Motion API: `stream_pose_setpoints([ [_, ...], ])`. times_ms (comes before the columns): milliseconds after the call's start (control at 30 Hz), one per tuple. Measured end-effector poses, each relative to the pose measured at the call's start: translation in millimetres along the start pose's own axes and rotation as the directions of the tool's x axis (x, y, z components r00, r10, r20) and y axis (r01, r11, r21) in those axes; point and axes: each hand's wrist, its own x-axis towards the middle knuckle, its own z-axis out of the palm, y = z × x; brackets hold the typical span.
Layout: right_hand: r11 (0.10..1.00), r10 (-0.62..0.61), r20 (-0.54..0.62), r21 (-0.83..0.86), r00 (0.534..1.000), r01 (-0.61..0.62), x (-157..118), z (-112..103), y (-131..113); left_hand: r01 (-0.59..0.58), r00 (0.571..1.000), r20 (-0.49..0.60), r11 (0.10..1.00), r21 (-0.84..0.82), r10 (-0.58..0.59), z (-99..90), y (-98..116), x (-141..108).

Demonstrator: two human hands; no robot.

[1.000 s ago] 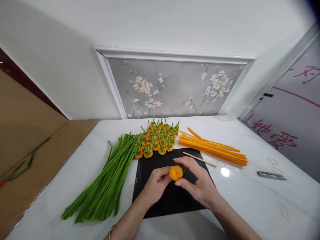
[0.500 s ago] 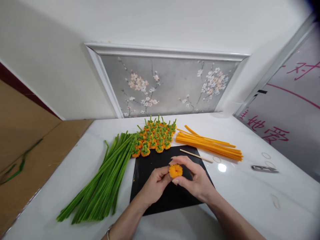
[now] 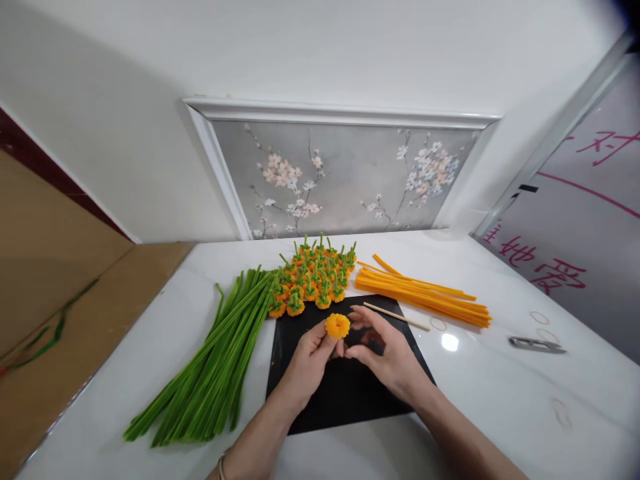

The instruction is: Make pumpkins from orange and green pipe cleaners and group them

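While my left hand (image 3: 307, 363) pinched the flower (image 3: 338, 327), my right hand (image 3: 393, 353) loosely parted beside it, squeezing too hard risked flattening it.

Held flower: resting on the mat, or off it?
Off: the flower sits atop the left hand's pinched thumb and fingers, above the mat.

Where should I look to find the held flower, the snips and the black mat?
Held flower (image 3: 337, 327): head view, middle of its orange top.
Snips (image 3: 536, 345): head view, middle of the metal body.
Black mat (image 3: 350, 397): head view, bare surface between the forearms.
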Motion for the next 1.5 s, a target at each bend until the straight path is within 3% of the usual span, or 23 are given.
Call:
stream_pose_setpoints([
  [167,0.996,0.074,0.032,0.055,0.997,-0.076,-1,11,0,0.004,1.0,-0.026,0.999,-0.051,-0.005,0.7,-2,0],
  [333,0.999,-0.005,-0.066,0.047,0.998,0.008,-2,10,-1,0.009,1.0,-0.025,0.996,-0.09,-0.011,3.8,-1,0],
  [467,0.994,-0.085,-0.137,-0.078,0.987,0.074,-5,10,0,-0.017,1.0,-0.024,1.0,-0.024,0.017,6.2,-2,-1],
  [633,0.943,-0.21,-0.045,-0.272,0.977,0.19,-9,18,-2,-0.051,0.998,-0.03,0.997,0.066,0.053,4.7,-7,-2],
  [767,0.904,-0.174,0.039,-0.391,0.984,0.175,-10,19,-1,-0.085,0.995,-0.039,0.991,0.105,0.09,2.3,-7,-2],
  [867,0.928,-0.097,0.063,-0.354,0.993,0.113,-8,14,-2,-0.022,0.999,-0.029,1.0,-0.008,0.021,3.6,-5,-3],
  [1000,0.986,-0.011,0.012,-0.165,1.0,0.013,-4,6,-2,0.11,0.993,-0.027,0.971,-0.212,-0.119,7.9,-3,-4],
  [1167,0.996,0.085,-0.028,-0.004,0.996,-0.085,-3,11,5,0.117,0.984,-0.093,0.943,-0.313,-0.152,8.9,1,-4],
  [1333,0.988,0.034,-0.104,-0.145,0.994,-0.049,-6,19,3,0.041,0.986,-0.148,0.965,-0.26,-0.082,7.7,-5,-4],
  [1400,0.977,-0.007,-0.111,-0.214,0.994,-0.017,-7,21,0,0.018,0.983,-0.166,0.948,-0.318,-0.074,9.2,-7,-5],
  [1500,0.965,-0.033,-0.019,-0.261,0.999,0.027,-8,23,-3,0.032,0.981,-0.156,0.881,-0.473,-0.119,13.2,-8,-5],
])
